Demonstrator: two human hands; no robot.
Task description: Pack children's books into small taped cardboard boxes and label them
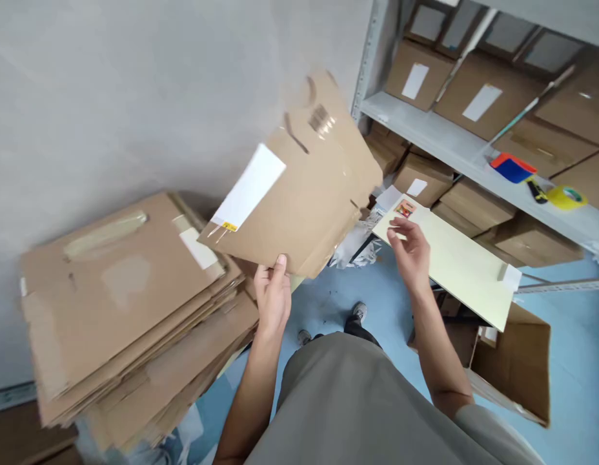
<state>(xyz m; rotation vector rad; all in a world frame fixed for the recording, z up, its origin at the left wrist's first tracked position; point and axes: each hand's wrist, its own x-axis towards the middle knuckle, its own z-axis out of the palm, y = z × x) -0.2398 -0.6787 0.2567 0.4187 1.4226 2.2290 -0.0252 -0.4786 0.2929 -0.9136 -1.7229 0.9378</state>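
Starting at the left of the frame: one stack of flattened cardboard boxes point(130, 310), tilted, leaning toward the grey wall, with tape strips and a white label on the top sheet.

Centre: your left hand point(273, 296), fingers closed around the lower edge of a flattened carton point(299, 187), thumb showing on its near face. The carton is held up off the floor, slanting toward the upper right, above and just right of the stack. It carries a white label point(248, 187) on its left part with a small yellow mark at the label's lower end.

Right of centre: your right hand point(412, 248), fingers loosely curled and spread, resting on the near end of a pale yellow-green board point(461, 265). A small orange sticker point(405, 208) sits on the board just above the fingertips. The board runs toward the lower right over an open brown box point(515, 365) on the blue floor.

Upper right: a grey metal shelf point(425, 132) loaded with cartons; on its ledge, a red-and-blue tool point(512, 168) and a yellow tape roll point(565, 197), near each other.
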